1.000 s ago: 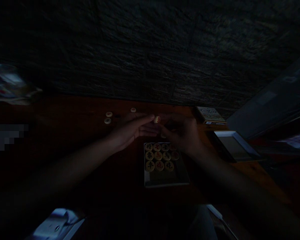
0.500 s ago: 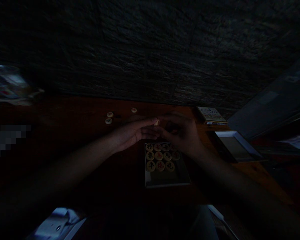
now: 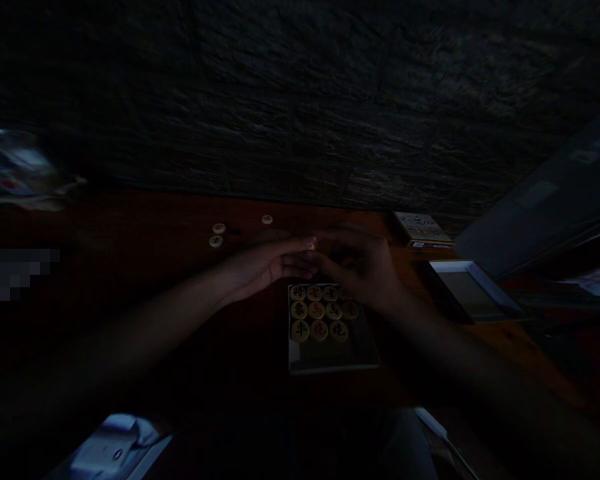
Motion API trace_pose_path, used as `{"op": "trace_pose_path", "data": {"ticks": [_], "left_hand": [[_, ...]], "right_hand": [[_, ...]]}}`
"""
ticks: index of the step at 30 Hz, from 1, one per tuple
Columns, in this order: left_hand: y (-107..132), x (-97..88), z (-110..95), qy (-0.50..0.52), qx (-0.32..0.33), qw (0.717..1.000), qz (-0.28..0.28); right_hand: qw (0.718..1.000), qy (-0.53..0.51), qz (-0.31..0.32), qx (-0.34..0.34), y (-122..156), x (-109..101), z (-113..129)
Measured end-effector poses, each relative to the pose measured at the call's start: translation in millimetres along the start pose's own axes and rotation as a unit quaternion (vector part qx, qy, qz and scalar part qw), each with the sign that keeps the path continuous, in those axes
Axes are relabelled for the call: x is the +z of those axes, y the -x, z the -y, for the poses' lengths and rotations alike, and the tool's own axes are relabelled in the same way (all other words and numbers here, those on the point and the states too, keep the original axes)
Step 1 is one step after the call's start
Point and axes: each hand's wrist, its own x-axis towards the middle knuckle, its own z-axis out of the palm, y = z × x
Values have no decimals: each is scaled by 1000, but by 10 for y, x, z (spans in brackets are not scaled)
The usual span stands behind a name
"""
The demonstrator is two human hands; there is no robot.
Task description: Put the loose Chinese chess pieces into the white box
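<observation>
A small pale xiangqi piece shows between my fingertips, mostly covered by them. My left hand comes in from the left, its thumb pressed on the piece and the other fingers stretched beneath. From the right, my right hand meets it, thumb and fingertips closed around the piece's other side. Below the hands lies a shallow box tray with several round xiangqi pieces in rows, marked in red or black. My right hand hides part of the top row. The front strip of the tray holds no pieces.
Three loose pieces lie on the wooden table towards the wall. At right are a closed printed box and a shallow lid. A blurred plastic-wrapped bundle stands far left. The light is very dim.
Both hands stay together at the same spot. Slightly less of the piece shows between the fingertips. The whole view has shifted very slightly; the pieces in the tray are unchanged.
</observation>
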Motion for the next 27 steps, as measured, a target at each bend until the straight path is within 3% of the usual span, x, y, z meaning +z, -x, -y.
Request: {"op": "trace_pose_path", "data": {"ticks": [7, 27], "left_hand": [[5, -5, -6, 8, -27, 1000, 2], [8, -11, -1, -12, -7, 1000, 1]], "right_hand": [[1000, 4, -3, -23, 2, -1, 3], [1000, -2, 13, -21, 0, -10, 9]]}}
